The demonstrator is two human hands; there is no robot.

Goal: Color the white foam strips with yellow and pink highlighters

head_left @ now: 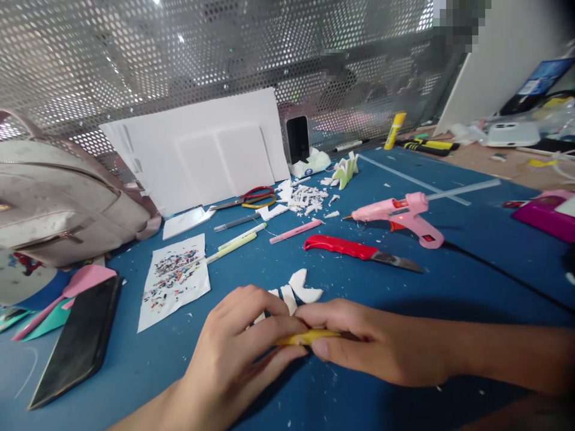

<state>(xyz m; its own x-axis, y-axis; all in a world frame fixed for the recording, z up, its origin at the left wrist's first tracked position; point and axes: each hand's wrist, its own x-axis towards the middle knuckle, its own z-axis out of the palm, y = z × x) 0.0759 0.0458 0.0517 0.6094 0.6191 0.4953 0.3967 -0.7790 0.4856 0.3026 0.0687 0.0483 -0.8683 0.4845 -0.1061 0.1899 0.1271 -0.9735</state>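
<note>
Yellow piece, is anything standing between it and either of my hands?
Nothing visible does. The left hand and right hand both hold the yellow piece directly. Some white pieces lie on the table just beyond the hands, not in between.

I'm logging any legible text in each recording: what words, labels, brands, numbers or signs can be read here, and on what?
None can be read with certainty.
Blue label at upper right: pale marks, too blurred to read.
White soft pack: small blue mark, too small to read.
Pink pen: faint print on the barrel, too small to read.
Yellow stick: marks too blurred to read.
Held yellow piece: no lettering shows.
</note>
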